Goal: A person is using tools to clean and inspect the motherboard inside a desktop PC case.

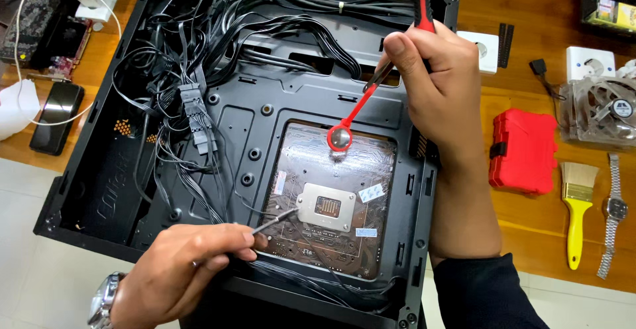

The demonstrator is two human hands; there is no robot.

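Observation:
An open black computer case (pixel 99 163) lies flat with bundles of black cables (pixel 199 70) inside. Through a cutout in its tray shows the back of a brown circuit board (pixel 318 249) with a square metal backplate (pixel 326 206). My left hand (pixel 179 269) pinches a thin grey tool (pixel 275 221) whose tip rests at the backplate's left edge. My right hand (pixel 444 97) grips a red-and-black handled tool (pixel 421 1) and a small red round inspection mirror (pixel 340 137) held over the board.
On the wooden table right of the case lie a red plastic box (pixel 523 150), a yellow-handled brush (pixel 578 206), a metal wristwatch (pixel 615 210), a clear case fan (pixel 603 110) and white sockets (pixel 482 49). A dark phone (pixel 56 117) and graphics cards (pixel 40 17) sit left.

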